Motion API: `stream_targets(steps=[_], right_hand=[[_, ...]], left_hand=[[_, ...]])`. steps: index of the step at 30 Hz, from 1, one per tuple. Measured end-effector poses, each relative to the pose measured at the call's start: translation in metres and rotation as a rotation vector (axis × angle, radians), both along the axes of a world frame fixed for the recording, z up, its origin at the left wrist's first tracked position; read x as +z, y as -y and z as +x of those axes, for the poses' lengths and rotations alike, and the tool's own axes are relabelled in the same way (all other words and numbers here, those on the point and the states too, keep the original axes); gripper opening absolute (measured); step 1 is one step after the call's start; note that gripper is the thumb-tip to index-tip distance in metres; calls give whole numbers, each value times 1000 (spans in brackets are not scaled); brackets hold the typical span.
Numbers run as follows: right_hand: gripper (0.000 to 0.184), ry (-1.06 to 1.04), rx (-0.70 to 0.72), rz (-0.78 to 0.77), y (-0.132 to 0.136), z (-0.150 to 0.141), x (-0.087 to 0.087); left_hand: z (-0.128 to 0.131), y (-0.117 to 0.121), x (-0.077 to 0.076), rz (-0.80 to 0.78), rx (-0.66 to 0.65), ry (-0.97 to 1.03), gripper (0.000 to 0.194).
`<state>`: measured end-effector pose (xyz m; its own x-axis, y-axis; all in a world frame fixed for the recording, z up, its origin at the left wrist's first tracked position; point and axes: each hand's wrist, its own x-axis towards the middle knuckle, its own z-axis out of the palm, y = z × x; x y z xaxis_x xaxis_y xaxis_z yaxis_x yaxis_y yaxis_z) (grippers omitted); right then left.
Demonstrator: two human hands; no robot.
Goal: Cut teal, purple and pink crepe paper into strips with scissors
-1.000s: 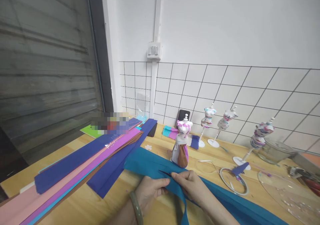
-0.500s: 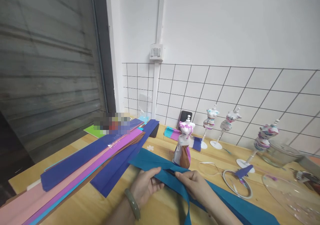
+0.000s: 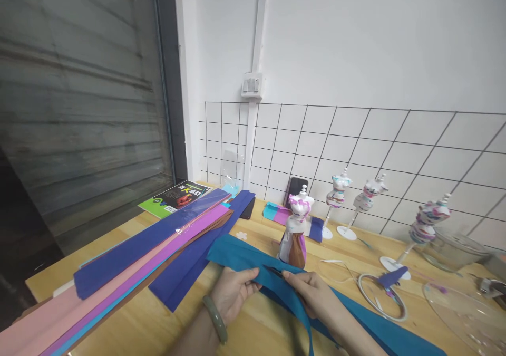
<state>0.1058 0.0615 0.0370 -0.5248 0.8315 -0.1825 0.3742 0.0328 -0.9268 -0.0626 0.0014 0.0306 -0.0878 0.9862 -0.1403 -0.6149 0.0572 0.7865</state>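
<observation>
**Teal paper pinched at the near edge of a crowded craft table**

In the head view, the teal paper (image 3: 233, 253) lay in a long band across the front of the wooden table (image 3: 126, 319), one narrow strip of it curling down between the hands. The left hand (image 3: 231, 295) pinched its edge between thumb and fingers. The right hand (image 3: 312, 292) had its thumb and fingers pressed together on a slim dark tool (image 3: 272, 269), whose tip pointed left over the teal paper; the rest of the tool was hidden.

A clear bowl (image 3: 454, 250) stood at the right, behind a dress form on a stand (image 3: 429, 221); whether it held anything could not be told. Nearer, a clear plate (image 3: 429, 298) bore small transparent bits, too blurred to name, and a purple speck near its rim. By the wall a clear bag (image 3: 233, 161) stood up, with a light blue piece (image 3: 230, 190) at its foot, inside or behind it. Glossy clear film covered the far end of a dark blue strip (image 3: 130, 250) on the stacked papers at the left.

A white ring (image 3: 404, 311) lay flat with a blue scrap (image 3: 392, 277) across its edge. A skirted dress form (image 3: 300, 208) stood just beyond the teal paper.
</observation>
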Motion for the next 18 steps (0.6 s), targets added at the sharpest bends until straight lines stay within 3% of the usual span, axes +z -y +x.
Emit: stream_targets(steps=[7,18], right_hand=[[59,-1,14,12,-6,-12,-4],[59,71,43,58,-3,-29,6]], left_hand=[[-2,-2,-4,-10,28,35,16],[-1,-1,3,7,48,99,18]])
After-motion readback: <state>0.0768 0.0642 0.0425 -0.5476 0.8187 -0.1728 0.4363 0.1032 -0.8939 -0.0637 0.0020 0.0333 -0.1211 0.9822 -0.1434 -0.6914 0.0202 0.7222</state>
